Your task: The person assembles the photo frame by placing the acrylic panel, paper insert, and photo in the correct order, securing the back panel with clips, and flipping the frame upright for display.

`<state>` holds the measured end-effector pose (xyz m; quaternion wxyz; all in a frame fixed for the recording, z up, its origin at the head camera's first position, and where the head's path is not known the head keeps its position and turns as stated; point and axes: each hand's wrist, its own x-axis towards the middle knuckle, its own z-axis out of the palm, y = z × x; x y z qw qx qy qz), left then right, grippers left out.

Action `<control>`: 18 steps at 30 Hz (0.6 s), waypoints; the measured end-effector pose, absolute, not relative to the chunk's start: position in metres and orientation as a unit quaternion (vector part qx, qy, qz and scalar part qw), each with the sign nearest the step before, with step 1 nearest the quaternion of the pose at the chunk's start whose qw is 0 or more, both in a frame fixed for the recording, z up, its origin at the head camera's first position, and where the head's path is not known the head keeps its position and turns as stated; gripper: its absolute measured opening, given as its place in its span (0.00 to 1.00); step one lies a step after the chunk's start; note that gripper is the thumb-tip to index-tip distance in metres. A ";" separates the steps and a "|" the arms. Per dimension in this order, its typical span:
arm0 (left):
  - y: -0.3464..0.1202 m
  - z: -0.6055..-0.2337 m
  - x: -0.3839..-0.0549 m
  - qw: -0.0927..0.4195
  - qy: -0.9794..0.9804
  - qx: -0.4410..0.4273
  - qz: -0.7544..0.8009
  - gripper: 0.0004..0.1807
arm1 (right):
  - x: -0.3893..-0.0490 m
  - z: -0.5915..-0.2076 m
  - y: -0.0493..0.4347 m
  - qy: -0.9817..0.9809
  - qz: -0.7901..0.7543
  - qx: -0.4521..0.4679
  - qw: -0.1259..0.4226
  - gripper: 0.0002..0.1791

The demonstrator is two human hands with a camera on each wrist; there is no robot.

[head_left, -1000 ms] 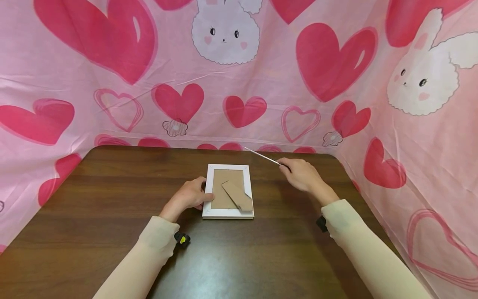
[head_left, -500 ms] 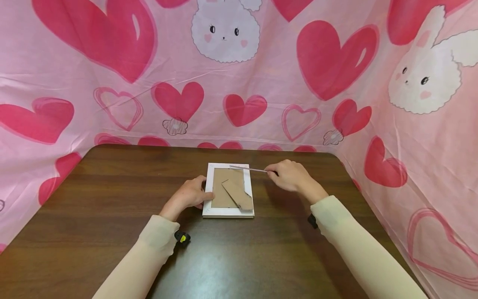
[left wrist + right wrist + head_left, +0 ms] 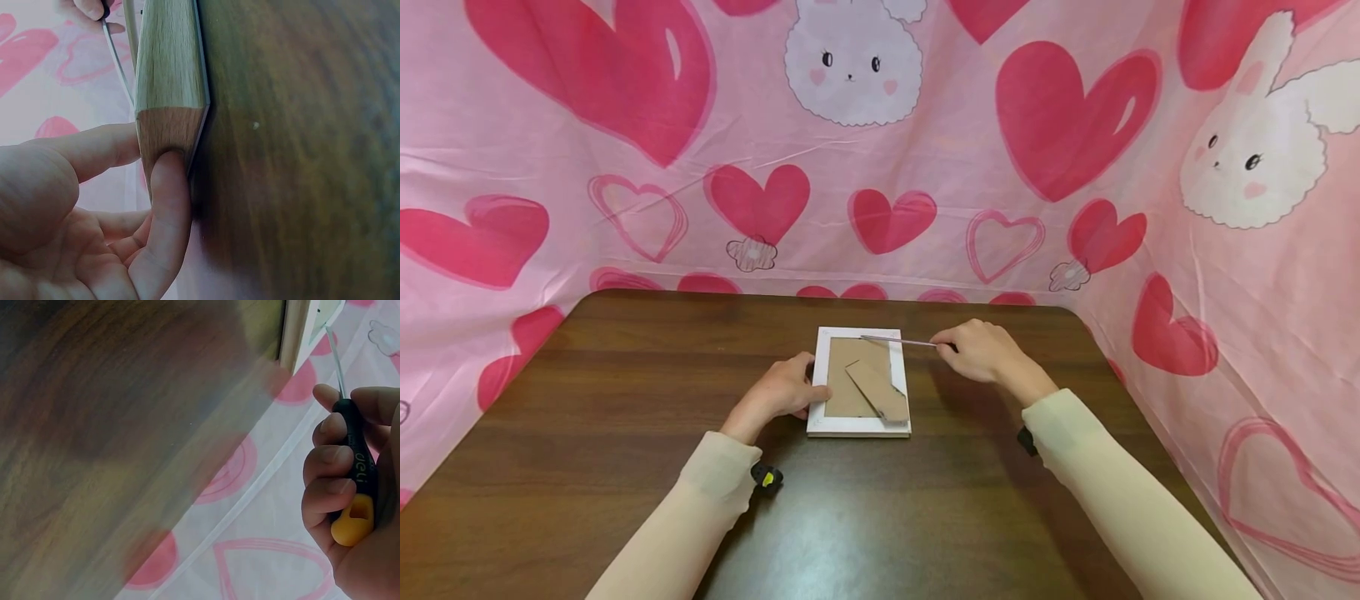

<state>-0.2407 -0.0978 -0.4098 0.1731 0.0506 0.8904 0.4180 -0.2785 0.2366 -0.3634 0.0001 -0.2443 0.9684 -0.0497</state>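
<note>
Left hand (image 3: 780, 389) pinches photo frame (image 3: 850, 427), right hand (image 3: 983, 350) grips screwdriver (image 3: 360, 453)!
Photo frame lies between, mid-picture, long axis bottom-to-top, left hand nearer.

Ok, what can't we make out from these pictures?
Picture frame: front hidden beneath its own back, head view.
Screwdriver handle: mostly covered by the right hand, head view.
Screwdriver tip: too small to tell contact, head view; hidden behind the frame, left wrist view.
Frame: mostly cut off by the top edge, right wrist view.
</note>
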 end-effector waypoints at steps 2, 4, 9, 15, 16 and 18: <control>-0.098 -0.410 -0.241 0.173 0.891 0.049 0.417 0.32 | -0.279 -0.362 0.235 0.968 -0.047 -0.246 0.003 0.19; -0.098 -0.410 -0.241 0.174 0.891 0.047 0.416 0.32 | -0.279 -0.361 0.235 0.968 -0.046 -0.246 0.006 0.19; -0.098 -0.411 -0.242 0.174 0.892 0.047 0.416 0.32 | -0.277 -0.359 0.234 0.968 -0.047 -0.248 0.009 0.19; -0.098 -0.411 -0.242 0.176 0.887 0.045 0.424 0.32 | -0.280 -0.354 0.231 0.969 -0.039 -0.245 0.020 0.19; -0.098 -0.411 -0.242 0.177 0.887 0.045 0.423 0.32 | -0.281 -0.353 0.230 0.969 -0.036 -0.245 0.024 0.20; -0.099 -0.411 -0.241 0.176 0.888 0.045 0.422 0.32 | -0.283 -0.348 0.227 0.967 -0.025 -0.252 0.029 0.20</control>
